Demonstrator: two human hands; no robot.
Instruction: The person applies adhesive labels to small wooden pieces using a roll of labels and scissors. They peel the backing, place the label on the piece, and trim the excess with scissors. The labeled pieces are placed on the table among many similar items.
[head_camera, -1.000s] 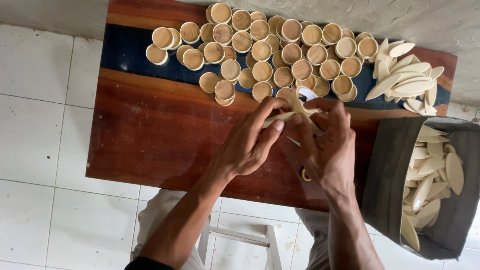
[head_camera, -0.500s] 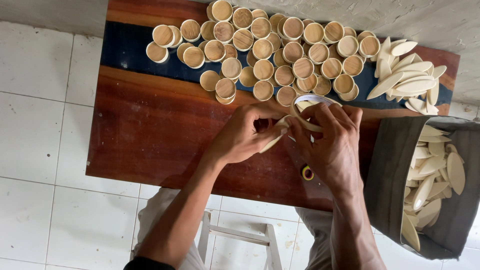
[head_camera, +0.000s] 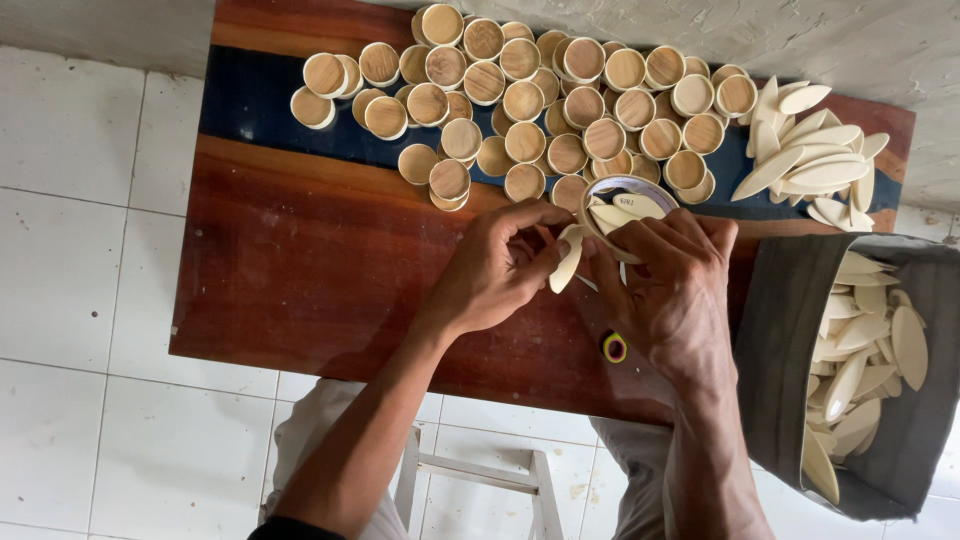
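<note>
Head view: left hand (head_camera: 495, 265) is pinching a pale leaf-shaped strip (head_camera: 567, 262), fingers closed on it, beside the round cup (head_camera: 622, 207). Right hand (head_camera: 672, 290) is gripping that cup over the wooden table (head_camera: 300, 270), near the finished cups (head_camera: 525, 100).

A dark grey bag (head_camera: 780, 350) of pale leaf-shaped pieces stands open at the table's right edge.

Desk (head_camera: 300, 270): reddish-brown wood with a dark blue band. Beyond the hands (head_camera: 590, 275), clustered round wooden cups (head_camera: 525, 100); beyond the right hand, pale leaf-shaped pieces (head_camera: 815, 165). Small yellow-ringed object (head_camera: 614, 347) beneath the right hand.
</note>
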